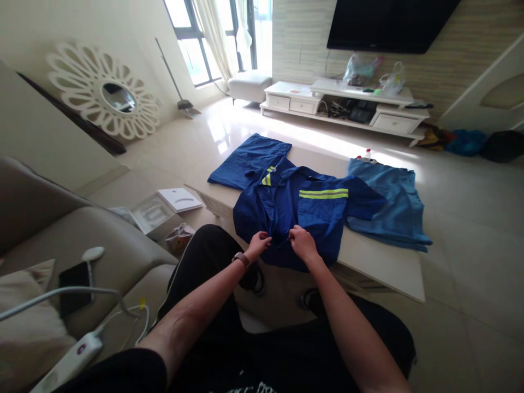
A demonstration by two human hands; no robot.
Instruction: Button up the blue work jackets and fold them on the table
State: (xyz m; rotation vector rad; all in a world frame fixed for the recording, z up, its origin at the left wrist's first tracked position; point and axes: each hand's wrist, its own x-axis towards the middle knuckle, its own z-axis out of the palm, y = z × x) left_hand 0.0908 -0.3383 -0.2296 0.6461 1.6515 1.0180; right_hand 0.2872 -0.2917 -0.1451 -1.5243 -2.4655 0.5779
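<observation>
A dark blue work shirt [321, 213] with yellow-green stripes is spread over a low cream table [399, 273], its collar toward the far side and its lower part hanging over the near edge. My left hand [259, 245], with a watch on the wrist, is closed on one front edge of the shirt. Opposite it, my right hand [303, 243] pinches the other front edge. A short gap of fabric lies between the hands. Beyond the shirt on the left rests a folded dark blue garment [248, 158]; to the right lies a lighter blue folded garment [388, 204].
A grey sofa [94, 229] with a phone [76, 288] and a white power strip [71, 363] is at my left. White boxes [180, 200] stand on the floor between sofa and table. A bottle [367, 155] shows behind the light blue garment. Far back is a TV cabinet [298, 103].
</observation>
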